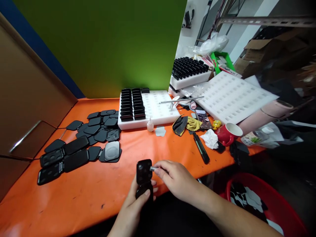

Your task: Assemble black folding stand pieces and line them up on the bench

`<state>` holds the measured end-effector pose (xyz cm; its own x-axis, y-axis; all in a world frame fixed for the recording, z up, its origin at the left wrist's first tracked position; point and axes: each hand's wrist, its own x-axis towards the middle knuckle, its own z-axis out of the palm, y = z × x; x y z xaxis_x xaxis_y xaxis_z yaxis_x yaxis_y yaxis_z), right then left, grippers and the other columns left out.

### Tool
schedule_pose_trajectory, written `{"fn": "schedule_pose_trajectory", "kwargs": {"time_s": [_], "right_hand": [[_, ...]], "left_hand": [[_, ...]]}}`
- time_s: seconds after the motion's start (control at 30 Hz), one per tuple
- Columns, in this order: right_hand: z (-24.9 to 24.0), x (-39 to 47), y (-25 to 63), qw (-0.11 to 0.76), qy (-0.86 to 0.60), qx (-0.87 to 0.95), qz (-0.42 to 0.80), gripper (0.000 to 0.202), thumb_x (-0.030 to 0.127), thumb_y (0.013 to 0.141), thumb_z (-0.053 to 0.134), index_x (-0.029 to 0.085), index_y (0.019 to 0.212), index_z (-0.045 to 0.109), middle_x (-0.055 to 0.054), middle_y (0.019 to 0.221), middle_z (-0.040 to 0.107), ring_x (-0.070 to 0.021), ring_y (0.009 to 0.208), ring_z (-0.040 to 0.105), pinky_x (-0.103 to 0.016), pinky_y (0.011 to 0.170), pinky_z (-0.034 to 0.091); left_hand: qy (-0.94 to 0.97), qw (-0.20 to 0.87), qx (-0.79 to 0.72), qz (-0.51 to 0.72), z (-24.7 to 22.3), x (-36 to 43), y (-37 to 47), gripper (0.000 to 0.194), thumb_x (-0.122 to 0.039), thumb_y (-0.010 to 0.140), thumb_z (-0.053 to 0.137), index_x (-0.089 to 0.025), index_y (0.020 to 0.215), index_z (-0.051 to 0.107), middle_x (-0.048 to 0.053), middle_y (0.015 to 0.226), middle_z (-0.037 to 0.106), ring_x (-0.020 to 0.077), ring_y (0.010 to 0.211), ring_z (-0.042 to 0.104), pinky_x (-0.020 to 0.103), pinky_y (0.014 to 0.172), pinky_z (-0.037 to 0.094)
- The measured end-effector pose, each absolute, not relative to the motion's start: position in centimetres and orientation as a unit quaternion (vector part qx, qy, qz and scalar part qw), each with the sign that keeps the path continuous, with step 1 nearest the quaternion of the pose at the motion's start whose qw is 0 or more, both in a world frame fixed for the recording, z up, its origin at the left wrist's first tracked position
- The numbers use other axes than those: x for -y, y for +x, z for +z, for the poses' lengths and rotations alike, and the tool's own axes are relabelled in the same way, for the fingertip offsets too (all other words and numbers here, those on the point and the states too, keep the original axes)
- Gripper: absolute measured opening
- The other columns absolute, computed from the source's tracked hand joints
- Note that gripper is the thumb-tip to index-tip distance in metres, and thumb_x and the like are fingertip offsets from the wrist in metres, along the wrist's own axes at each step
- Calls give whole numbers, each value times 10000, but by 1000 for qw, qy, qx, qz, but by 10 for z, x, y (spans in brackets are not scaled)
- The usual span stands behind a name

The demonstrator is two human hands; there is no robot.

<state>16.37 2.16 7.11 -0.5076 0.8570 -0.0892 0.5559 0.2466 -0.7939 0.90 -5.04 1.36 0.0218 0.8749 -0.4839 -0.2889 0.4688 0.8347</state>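
Black hinged case in left hand, ribbed metal piece pinched in right

Left hand [130, 205] holds a black hinged case [144, 171], opened out, above the near edge of the orange tabletop [93, 196]. Thumb lies over the lower panel, fingers wrap round to the far side. Right hand [178, 180] is nearly closed, thumb and fingers pinching a small ribbed metal piece [152, 168]; its end is at the right edge of the upper panel. Contact or small gap, can't tell. What the other end looks like is hidden by the fingers.

Handling, judged by eye: case looks light, stiff, probably hard plastic. Glossy faces, so likely a bit slippery. Weak spot is probably the hinge between panels; twisting there could strain it. Best hold: side edges of the lower panel, close to the hinge, thumb flat, upper panel left free. Metal piece looks rigid and thin, easy to drop; a fingertip pinch on its shaft suits it.

Around: similar black pieces [76, 160] spread on the left, some overlapping. White foam tray [158, 117] at the back, partly filled with upright black parts [126, 107]. Small white bottle [150, 125] just in front of it. Gloves, black-handled tool [201, 148] and red mug [225, 133] off to the right.
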Motion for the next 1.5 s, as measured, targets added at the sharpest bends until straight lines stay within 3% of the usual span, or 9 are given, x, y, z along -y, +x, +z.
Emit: {"fn": "schedule_pose_trajectory", "kwargs": {"time_s": [0.17,0.37,0.5,0.6,0.87,1.03,1.17,1.5], "right_hand": [[58,-26,159,190,-443,756,444,197,275,883,425,202,908,607,-15,891,643,-137,823,576,-222,701,403],[52,-29,160,219,-407,724,512,195,265,886,421,185,916,596,-18,913,632,-130,830,577,-217,722,418],[54,-27,161,183,-434,778,415,209,263,894,401,205,908,601,-18,881,630,-139,806,570,-233,713,400],[61,-26,160,134,-433,821,347,226,300,895,393,213,934,598,-31,871,624,-157,790,567,-254,706,383],[58,-31,158,120,-411,798,424,237,409,835,494,205,867,610,-7,818,641,-134,709,556,-209,585,353],[46,-20,153,155,-406,798,418,242,340,881,429,200,811,613,7,785,637,-112,701,557,-204,610,360],[46,-17,151,147,-432,810,369,244,334,892,411,209,819,607,-1,800,624,-121,736,559,-214,658,369],[54,-23,159,92,-415,850,310,236,277,908,340,190,880,558,-19,833,602,-134,752,558,-229,671,371]], "left_hand": [[348,600,-576,432,23,50,14,523,-328,750,582,-211,1245,460,49,1306,490,232,1225,398,318,999,341],[378,586,-580,420,19,54,15,532,-332,788,531,-207,1292,416,80,1306,485,250,1148,482,358,980,362],[476,497,-612,390,12,54,13,517,-247,825,464,-257,1330,354,60,1361,419,242,1209,417,393,1022,300],[539,440,-610,380,13,52,12,527,-174,809,448,-272,1321,368,42,1359,421,234,1226,394,390,1029,287],[538,440,-620,363,13,52,8,452,-150,773,462,-255,1208,520,71,1241,538,251,1145,478,410,994,333],[510,462,-625,367,4,53,14,497,-200,810,460,-243,1302,405,57,1327,465,233,1207,424,384,1020,307],[488,459,-636,383,2,52,20,551,-251,843,434,-244,1367,264,51,1419,326,223,1278,317,387,1039,273],[565,415,-626,341,0,55,17,554,-222,860,399,-283,1378,214,34,1438,286,227,1280,311,413,1044,263]]}}
